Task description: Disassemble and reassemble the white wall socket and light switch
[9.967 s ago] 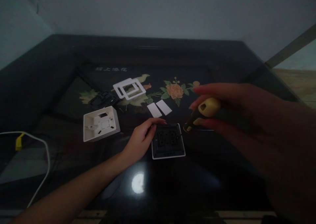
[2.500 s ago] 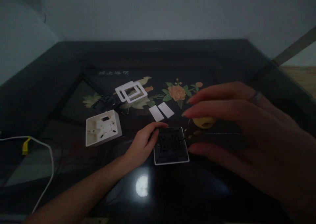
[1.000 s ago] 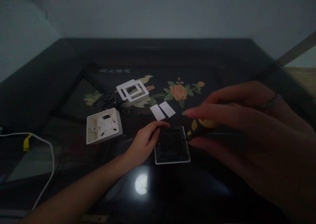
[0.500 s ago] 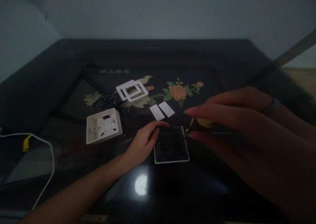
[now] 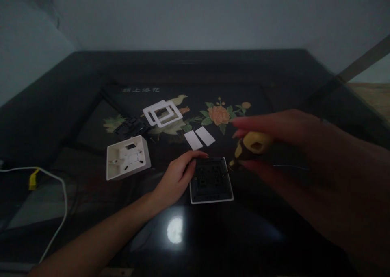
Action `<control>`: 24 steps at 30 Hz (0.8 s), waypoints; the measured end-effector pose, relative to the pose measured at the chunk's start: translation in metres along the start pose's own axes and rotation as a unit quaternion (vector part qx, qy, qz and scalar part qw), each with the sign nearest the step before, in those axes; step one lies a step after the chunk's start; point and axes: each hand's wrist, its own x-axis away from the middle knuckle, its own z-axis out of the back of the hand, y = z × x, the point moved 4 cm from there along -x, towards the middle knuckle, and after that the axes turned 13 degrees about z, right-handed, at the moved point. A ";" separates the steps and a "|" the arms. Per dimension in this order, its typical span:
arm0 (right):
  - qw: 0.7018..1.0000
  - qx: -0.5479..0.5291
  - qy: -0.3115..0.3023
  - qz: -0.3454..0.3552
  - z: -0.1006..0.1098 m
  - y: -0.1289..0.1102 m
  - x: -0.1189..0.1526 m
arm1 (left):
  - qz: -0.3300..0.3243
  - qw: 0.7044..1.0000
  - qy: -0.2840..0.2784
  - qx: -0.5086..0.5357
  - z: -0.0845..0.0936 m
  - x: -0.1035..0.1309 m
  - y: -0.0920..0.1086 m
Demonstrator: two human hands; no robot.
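The wall switch [image 5: 212, 189], a square black body with a white rim, lies on the dark table. My left hand [image 5: 176, 174] grips its upper left corner, thumb along the left side and fingers over the top edge. In my right hand [image 5: 307, 155] is a screwdriver [image 5: 257, 142] with a yellow and black handle, held between thumb and fingers. Its shaft points left, and the tip meets a screw at the switch's right side. Two white rocker plates [image 5: 193, 140] lie just behind the switch.
A white back box [image 5: 141, 167] stands open at left, with a black switch part [image 5: 131, 127] behind it. Two white frames [image 5: 172, 122] overlap farther back, near small screws [image 5: 154, 138]. A white cable [image 5: 64, 195] with a yellow tag [image 5: 33, 179] runs along the left.
My right fingers have shifted round the screwdriver and opened somewhat, showing more of the yellow handle. My left hand and the switch stay in place.
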 end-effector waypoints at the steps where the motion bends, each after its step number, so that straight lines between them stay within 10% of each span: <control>1: 1.000 -0.023 -0.015 -0.009 0.001 0.001 0.000 | 0.003 1.000 -0.002 0.000 0.000 0.000 0.000; 24: 1.000 0.013 -0.001 -0.009 -0.009 0.000 -0.002 | -0.007 1.000 0.008 0.001 -0.001 -0.001 -0.003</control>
